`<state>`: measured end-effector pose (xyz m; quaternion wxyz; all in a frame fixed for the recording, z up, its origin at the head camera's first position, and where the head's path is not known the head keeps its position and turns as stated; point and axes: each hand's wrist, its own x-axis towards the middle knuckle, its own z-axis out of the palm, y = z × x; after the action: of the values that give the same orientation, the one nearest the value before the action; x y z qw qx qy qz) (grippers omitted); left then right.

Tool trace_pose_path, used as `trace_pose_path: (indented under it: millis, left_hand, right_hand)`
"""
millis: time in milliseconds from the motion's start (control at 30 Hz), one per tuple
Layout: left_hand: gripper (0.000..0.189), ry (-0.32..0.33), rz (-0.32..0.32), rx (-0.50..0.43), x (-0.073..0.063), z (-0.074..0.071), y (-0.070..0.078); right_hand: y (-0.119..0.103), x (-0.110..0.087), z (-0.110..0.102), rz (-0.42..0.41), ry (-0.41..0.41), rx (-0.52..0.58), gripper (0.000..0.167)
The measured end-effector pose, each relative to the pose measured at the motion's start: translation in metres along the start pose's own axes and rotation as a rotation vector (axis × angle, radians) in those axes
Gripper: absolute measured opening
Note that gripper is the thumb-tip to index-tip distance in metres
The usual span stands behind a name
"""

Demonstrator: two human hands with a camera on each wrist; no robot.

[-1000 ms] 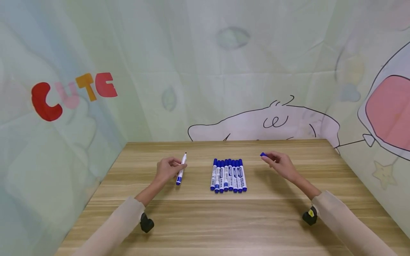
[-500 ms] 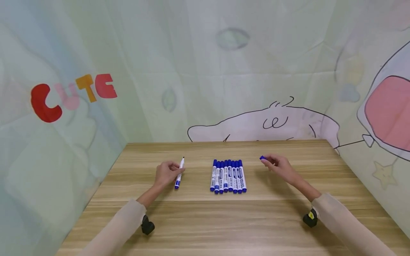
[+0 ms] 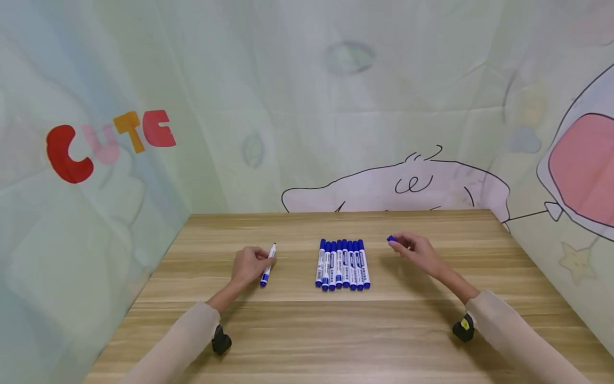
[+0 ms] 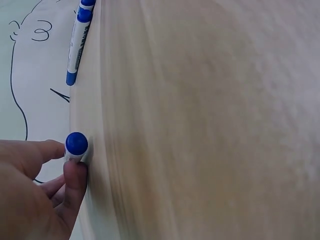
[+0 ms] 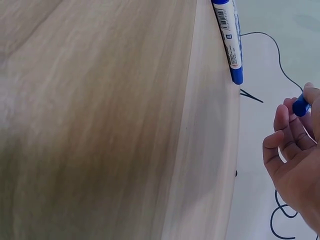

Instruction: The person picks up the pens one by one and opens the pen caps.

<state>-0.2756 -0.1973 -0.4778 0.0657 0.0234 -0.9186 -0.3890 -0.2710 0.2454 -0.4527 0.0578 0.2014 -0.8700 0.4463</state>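
Note:
In the head view my left hand (image 3: 249,264) pinches an uncapped whiteboard marker (image 3: 268,266), its dark tip pointing away and its blue end toward me. The left wrist view shows the marker's round blue end (image 4: 76,143) between thumb and fingers. My right hand (image 3: 419,253) pinches a small blue cap (image 3: 391,239) above the table's right half; the same cap (image 5: 300,106) shows between thumb and fingers in the right wrist view. Between the hands lies a row of several capped blue-and-white markers (image 3: 342,265), side by side.
The wooden table (image 3: 307,336) carries the marker row near its middle. Behind it hangs a printed cloth backdrop (image 3: 268,106) with cartoon drawings, meeting the table's far edge. A black wrist camera (image 3: 221,340) sits below the left sleeve, another camera (image 3: 463,328) below the right.
The left hand has lowered the uncapped marker toward the table and slightly nearer me. The right hand with the cap has shifted slightly down and left. The marker row stays put.

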Motion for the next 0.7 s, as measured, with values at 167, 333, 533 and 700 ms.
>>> trace_pose_path:
  millis: [167,333,533,700]
  left_hand:
    - [0.021,0.017,0.019,0.002,-0.0002,0.0025,-0.0017]
    - [0.023,0.012,0.029,0.036,-0.0007,0.0028,-0.0009]
    - [0.027,-0.013,0.005,0.029,-0.0007,0.0007,0.0017]
    - [0.03,-0.02,-0.014,0.02,-0.0013,-0.0027,0.0042]
  right_hand:
    - [0.0103,-0.0001,-0.0007,-0.001,-0.002,0.018,0.022]
    - [0.0124,-0.0007,-0.0014,-0.002,0.011,0.015,0.022]
    - [0.012,-0.0017,-0.0024,0.016,0.001,0.014,0.022]
    - [0.0118,-0.0034,-0.0027,0.028,-0.014,0.007,0.023]
